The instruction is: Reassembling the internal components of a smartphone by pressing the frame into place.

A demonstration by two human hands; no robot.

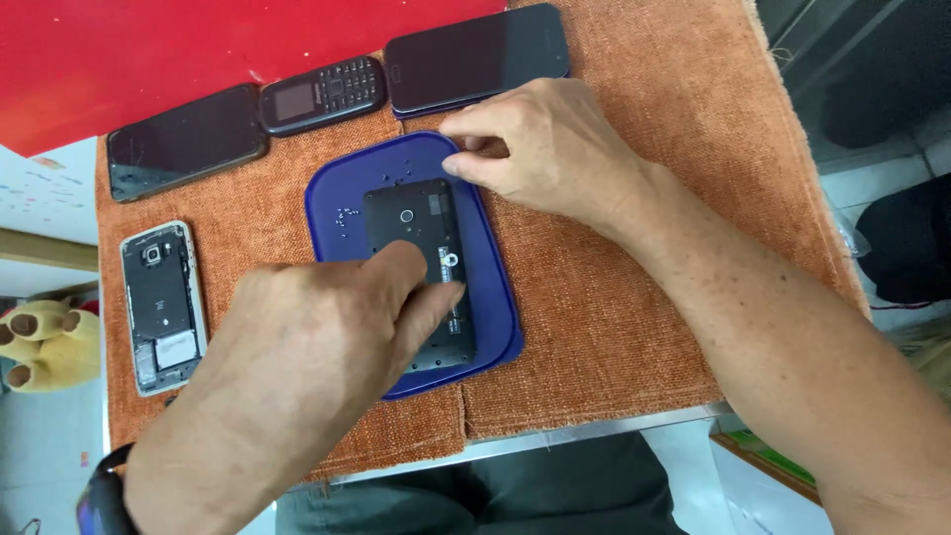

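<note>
Far left: an opened phone [162, 305] with its back cover off lies on the orange cloth [634, 327], apart from both hands.
Back row: a dark smartphone [186, 141], a small keypad phone [323, 94] and a second dark smartphone [477, 57] lie side by side at the far edge of the cloth.
Left hand [297, 347]: it rests on the lower part of the black phone [421, 263], fingers bent and close together, pressing it down flat; it does not wrap around it.
Black phone: it lies with its back up, inside the blue tray [342, 183], near the middle of the cloth.
Small parts: tiny screws [344, 215] lie loose on the tray, just beside the phone.
Right hand [540, 144]: its fingertips [461, 163] pinch together at the phone's top right corner; if something is between them, I cannot tell.
Good handling: I think the left hand should press steady, and the right should work gently at the corner, so the screws do not scatter.
</note>
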